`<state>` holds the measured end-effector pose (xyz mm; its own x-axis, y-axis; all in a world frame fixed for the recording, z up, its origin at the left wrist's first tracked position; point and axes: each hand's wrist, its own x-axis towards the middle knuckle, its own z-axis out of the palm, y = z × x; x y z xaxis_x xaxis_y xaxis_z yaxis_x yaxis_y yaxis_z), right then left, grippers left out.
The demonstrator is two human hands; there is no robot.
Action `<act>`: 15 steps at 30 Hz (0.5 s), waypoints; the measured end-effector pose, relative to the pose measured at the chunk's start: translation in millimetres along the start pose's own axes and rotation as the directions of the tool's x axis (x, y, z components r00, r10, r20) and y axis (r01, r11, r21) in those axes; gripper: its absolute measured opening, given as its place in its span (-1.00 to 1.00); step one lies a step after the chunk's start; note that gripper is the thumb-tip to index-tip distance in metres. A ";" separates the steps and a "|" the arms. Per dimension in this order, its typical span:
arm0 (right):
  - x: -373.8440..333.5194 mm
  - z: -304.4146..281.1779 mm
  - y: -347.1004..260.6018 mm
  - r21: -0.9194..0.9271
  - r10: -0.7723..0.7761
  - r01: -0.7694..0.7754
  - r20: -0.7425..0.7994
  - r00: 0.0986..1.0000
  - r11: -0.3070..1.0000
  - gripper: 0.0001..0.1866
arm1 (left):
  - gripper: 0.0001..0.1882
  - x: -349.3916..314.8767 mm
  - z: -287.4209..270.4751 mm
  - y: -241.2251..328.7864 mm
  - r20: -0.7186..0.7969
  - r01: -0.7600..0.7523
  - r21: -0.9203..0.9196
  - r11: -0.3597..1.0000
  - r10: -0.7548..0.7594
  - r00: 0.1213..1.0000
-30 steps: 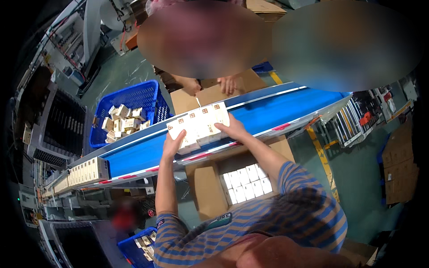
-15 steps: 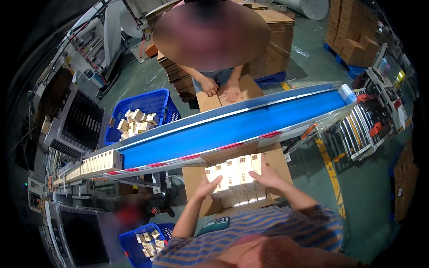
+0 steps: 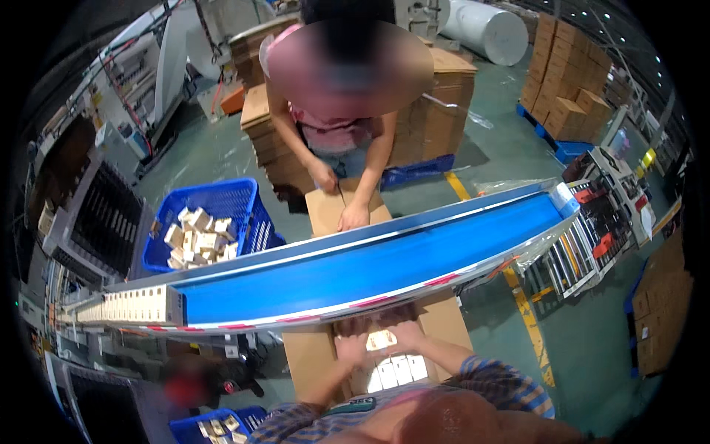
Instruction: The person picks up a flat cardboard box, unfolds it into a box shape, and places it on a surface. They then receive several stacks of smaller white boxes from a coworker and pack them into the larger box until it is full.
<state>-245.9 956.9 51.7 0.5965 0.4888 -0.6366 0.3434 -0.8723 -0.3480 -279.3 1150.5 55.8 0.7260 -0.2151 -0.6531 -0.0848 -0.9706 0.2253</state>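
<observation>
Both my hands are down inside an open cardboard carton (image 3: 307,366) on the near side of the conveyor. My left hand (image 3: 350,346) and my right hand (image 3: 406,337) press in from either side on a row of small white boxes (image 3: 381,340), part of which shows between them. The fingers reach toward the carton's far side, where shadow dims them. Closer to my body, more white boxes (image 3: 399,370) stand in a row in the carton.
A blue conveyor belt (image 3: 370,266) crosses ahead, with a line of white boxes (image 3: 144,307) at its left end. Beyond it, a co-worker's hands work at another carton (image 3: 325,211). Blue baskets (image 3: 255,203) of loose boxes stand at left. Stacked cartons (image 3: 566,74) stand far right.
My hands have gone forward and down into the carton with the row of white boxes. The view has shifted, and the co-worker's hands have moved apart over the other carton.
</observation>
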 end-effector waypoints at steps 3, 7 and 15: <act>50.7 -2.2 20.9 0.189 -0.068 -0.016 0.430 0.900 0.982 -0.19 | 0.11 15.5 -27.7 -8.4 0.324 -0.005 -0.097 0.995 0.037 0.945; 66.2 -19.4 15.4 0.305 -0.147 0.109 0.103 0.984 0.946 -0.21 | 0.07 81.3 20.4 -54.3 0.179 -0.042 -0.433 0.900 0.132 0.975; -19.1 4.5 -27.9 -0.087 0.028 -0.048 -0.221 0.975 0.995 -0.20 | -0.11 -13.1 -18.2 -9.3 -0.068 0.013 -0.055 0.998 -0.016 0.998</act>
<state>-270.1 971.8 70.5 0.7512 0.4547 -0.4784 0.3761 -0.8906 -0.2558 -275.6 1164.3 75.4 0.7720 -0.1912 -0.6062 -0.0381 -0.9659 0.2561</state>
